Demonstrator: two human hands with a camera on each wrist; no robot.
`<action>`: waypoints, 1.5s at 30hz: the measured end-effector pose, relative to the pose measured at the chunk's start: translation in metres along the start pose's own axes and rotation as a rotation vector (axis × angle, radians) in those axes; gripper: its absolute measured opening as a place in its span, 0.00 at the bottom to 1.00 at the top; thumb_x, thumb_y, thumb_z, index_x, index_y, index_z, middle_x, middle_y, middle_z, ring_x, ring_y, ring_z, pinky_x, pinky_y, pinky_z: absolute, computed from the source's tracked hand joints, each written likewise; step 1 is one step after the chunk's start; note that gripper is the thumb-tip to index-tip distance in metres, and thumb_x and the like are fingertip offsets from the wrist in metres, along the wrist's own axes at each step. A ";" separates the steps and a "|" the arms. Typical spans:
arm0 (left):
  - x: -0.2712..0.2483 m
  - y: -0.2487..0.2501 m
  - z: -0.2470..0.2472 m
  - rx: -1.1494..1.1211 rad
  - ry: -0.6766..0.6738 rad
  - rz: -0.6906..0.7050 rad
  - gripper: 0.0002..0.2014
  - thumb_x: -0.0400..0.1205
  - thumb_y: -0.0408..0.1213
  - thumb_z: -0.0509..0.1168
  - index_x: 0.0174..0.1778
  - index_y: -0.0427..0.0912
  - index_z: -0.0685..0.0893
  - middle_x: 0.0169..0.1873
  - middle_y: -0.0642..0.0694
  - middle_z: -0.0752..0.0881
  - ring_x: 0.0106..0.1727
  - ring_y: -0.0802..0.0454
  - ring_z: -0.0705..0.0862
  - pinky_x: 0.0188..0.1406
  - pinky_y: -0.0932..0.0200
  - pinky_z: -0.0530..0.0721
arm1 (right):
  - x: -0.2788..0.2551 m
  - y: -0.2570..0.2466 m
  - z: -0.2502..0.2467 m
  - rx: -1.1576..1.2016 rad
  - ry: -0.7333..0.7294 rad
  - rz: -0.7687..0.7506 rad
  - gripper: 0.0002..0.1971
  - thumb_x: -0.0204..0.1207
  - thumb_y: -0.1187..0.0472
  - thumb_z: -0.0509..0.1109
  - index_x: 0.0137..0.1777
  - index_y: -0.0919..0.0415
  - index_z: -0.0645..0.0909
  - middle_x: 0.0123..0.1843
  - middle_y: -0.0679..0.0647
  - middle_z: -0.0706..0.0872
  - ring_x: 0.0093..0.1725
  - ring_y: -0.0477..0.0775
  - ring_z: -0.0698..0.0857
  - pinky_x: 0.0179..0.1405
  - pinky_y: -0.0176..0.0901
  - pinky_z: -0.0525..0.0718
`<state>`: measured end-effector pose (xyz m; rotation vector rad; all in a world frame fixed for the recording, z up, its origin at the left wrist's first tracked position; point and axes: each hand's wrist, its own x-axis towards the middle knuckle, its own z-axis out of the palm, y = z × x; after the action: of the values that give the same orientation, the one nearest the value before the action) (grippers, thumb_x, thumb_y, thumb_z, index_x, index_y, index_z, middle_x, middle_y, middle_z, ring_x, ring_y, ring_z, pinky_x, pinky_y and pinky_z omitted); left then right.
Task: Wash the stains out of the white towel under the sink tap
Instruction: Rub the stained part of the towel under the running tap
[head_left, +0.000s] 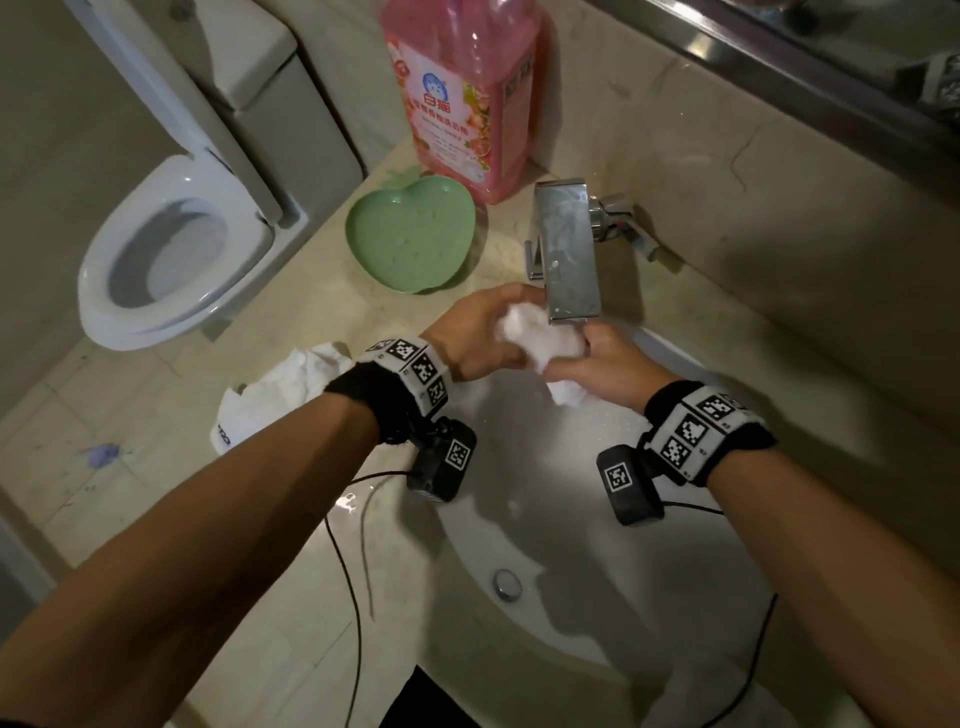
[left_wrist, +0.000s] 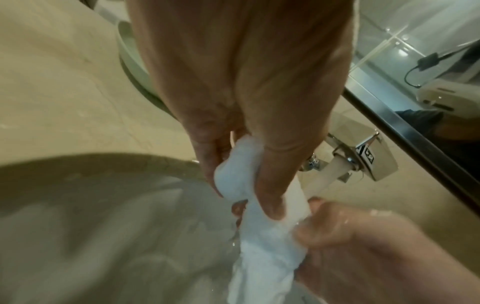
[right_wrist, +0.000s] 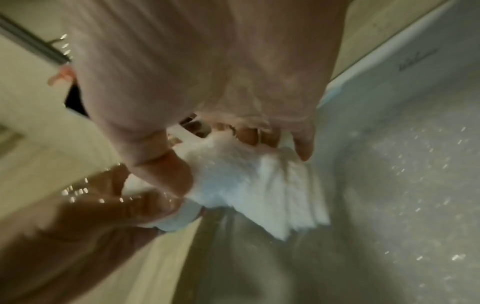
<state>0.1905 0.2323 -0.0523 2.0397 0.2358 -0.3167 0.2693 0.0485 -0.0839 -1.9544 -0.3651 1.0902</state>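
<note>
Head view: beige stone counter (head_left: 291, 312) around a white sink (head_left: 597, 545). Left hand (head_left: 478, 338) and right hand (head_left: 608, 364) bunch the white towel (head_left: 540, 338) just under the tap (head_left: 569, 249). Behind the tap a pink bottle (head_left: 467, 93); left of the tap a green heart dish (head_left: 410, 234), crumpled cloth (head_left: 280, 389), toilet (head_left: 171, 249).

Left wrist view: fingers (left_wrist: 270, 205) clenched round towel; water falls from the tap.

Right wrist view: blurred; fingers (right_wrist: 302, 144) grasping towel over wet sink.
</note>
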 end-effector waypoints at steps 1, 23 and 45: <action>-0.003 -0.003 -0.002 -0.021 0.021 0.001 0.35 0.66 0.31 0.82 0.68 0.43 0.75 0.54 0.55 0.84 0.49 0.63 0.83 0.53 0.68 0.80 | 0.000 -0.005 0.003 0.050 0.004 0.006 0.16 0.59 0.56 0.77 0.49 0.51 0.87 0.43 0.47 0.93 0.46 0.49 0.92 0.40 0.40 0.87; 0.009 0.014 0.032 0.421 -0.014 -0.081 0.20 0.88 0.52 0.54 0.59 0.43 0.85 0.50 0.40 0.89 0.46 0.44 0.84 0.48 0.57 0.79 | -0.037 -0.003 -0.038 -0.425 0.433 -0.108 0.17 0.75 0.44 0.77 0.53 0.53 0.78 0.41 0.41 0.82 0.38 0.38 0.81 0.30 0.33 0.72; -0.004 -0.018 0.018 -0.084 -0.097 -0.194 0.38 0.72 0.37 0.77 0.76 0.41 0.66 0.68 0.45 0.77 0.69 0.48 0.77 0.69 0.55 0.76 | -0.004 -0.009 0.009 0.199 0.240 -0.024 0.25 0.69 0.73 0.67 0.64 0.53 0.82 0.56 0.55 0.90 0.59 0.58 0.87 0.59 0.60 0.88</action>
<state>0.1794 0.2247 -0.0740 1.9167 0.3816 -0.5162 0.2613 0.0561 -0.0773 -1.8705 -0.1435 0.8311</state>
